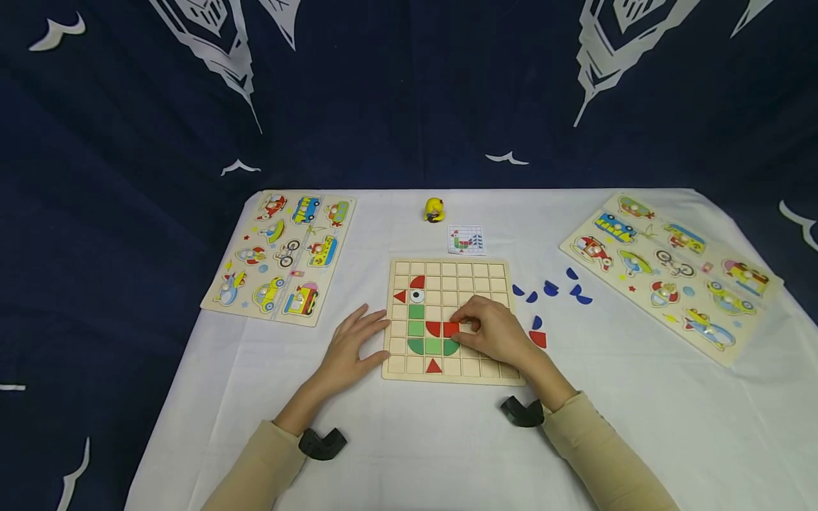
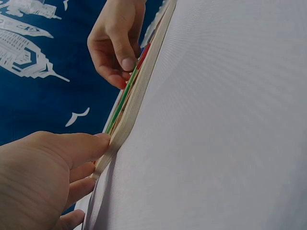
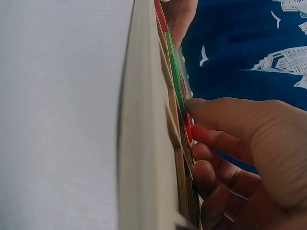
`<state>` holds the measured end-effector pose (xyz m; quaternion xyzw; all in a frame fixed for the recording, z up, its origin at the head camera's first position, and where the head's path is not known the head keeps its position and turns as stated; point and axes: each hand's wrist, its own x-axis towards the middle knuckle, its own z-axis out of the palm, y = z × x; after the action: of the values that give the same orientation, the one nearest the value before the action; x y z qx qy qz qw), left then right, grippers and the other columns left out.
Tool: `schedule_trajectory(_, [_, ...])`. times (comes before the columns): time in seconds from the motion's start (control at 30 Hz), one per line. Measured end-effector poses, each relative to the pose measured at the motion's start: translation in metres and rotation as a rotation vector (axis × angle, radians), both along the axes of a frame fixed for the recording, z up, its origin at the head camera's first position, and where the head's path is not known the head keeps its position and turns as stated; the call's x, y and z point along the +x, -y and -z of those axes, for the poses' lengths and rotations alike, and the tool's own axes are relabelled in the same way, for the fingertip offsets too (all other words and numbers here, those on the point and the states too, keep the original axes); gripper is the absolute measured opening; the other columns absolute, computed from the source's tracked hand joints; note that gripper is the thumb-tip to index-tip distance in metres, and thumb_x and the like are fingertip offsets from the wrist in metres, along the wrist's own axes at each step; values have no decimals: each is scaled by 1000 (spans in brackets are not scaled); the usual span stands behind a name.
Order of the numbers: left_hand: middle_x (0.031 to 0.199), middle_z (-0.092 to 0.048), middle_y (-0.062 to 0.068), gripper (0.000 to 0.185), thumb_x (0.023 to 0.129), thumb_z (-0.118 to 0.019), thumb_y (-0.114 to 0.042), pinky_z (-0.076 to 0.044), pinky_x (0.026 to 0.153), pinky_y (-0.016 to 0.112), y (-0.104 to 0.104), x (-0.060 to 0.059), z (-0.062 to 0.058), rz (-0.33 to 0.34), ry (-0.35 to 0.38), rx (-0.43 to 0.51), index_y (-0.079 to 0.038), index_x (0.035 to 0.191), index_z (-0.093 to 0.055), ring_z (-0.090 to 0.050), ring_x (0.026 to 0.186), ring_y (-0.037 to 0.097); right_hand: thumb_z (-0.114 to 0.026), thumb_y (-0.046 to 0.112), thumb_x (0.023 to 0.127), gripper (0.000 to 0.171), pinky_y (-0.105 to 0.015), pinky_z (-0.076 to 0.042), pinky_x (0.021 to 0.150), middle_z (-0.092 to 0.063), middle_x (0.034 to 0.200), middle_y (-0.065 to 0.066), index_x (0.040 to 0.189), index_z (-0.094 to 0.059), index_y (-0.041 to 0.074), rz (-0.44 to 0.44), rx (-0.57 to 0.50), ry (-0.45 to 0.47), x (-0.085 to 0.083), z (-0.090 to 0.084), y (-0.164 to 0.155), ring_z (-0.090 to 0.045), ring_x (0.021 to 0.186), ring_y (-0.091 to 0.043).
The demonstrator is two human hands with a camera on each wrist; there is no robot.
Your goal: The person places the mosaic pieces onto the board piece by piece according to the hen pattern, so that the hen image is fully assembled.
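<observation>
White cloth covers the table (image 1: 409, 440), backed by a dark blue printed drape. At centre lies a wooden grid puzzle board (image 1: 447, 369). From eight o'clock, the left hand (image 1: 350, 348) rests flat, fingers straight against the board's left edge. From four o'clock, the right hand (image 1: 495, 332) curls its fingertips onto a red tile (image 1: 450, 328) in the grid. Blue pieces (image 1: 551, 289) lie at two o'clock.

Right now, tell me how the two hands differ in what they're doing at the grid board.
The left hand lies with straight fingers against the grid board's left edge; the right hand sits on top of the board. The left hand holds no piece; the right hand's curled fingertips press a red piece into a cell beside the red quarter-circle. Both touch the board, and both wear beige sleeves.
</observation>
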<state>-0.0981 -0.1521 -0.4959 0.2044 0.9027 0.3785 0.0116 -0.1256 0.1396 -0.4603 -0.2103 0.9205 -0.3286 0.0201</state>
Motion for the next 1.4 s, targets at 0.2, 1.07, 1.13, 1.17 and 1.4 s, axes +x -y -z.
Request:
schedule_trajectory(0.2, [148, -50, 7, 53, 83, -76, -18, -17, 116, 61, 0, 0, 1, 0, -3, 0, -8, 132, -60, -23, 148, 32, -80, 15, 78, 21, -23, -40, 63, -65, 87, 0, 97, -75, 11, -4, -21, 3, 1, -3, -1, -50, 71, -10])
schedule_trajectory(1.07, [147, -51, 9, 53, 83, -76, -19, -18, 115, 62, 0, 1, -1, 7, -20, 5, -7, 132, -60, -24, 147, 34, -83, 3, 72, 28, -18, -41, 54, -69, 82, -3, 99, -74, 5, 201, -77, -200, 39, -27, -101, -50, 66, -1])
schedule_trajectory(1.13, [147, -51, 9, 53, 83, -76, -18, -18, 115, 62, 0, 1, -1, 6, -18, 8, -7, 132, -60, -24, 147, 34, -83, 4, 73, 30, -18, -41, 55, -70, 84, -4, 101, -74, 5, 238, -69, -166, 41, -24, -109, -50, 67, -2])
schedule_trajectory(1.17, [147, -50, 8, 53, 83, -76, -18, -18, 115, 62, 0, 1, -1, 6, -17, 8, -7, 132, -60, -24, 147, 34, -83, 4, 73, 30, -18, -41, 55, -71, 86, -5, 102, -74, 5, 253, -68, -145, 42, -23, -113, -50, 67, -3])
schedule_trajectory(1.4, [148, -50, 8, 53, 83, -76, -17, -16, 116, 62, -1, 2, -1, 1, -5, 13, -7, 132, -60, -23, 148, 33, -85, 8, 72, 33, -17, -42, 58, -70, 89, -7, 103, -73, 5, 287, -58, -49, 42, -9, -123, -51, 69, -6])
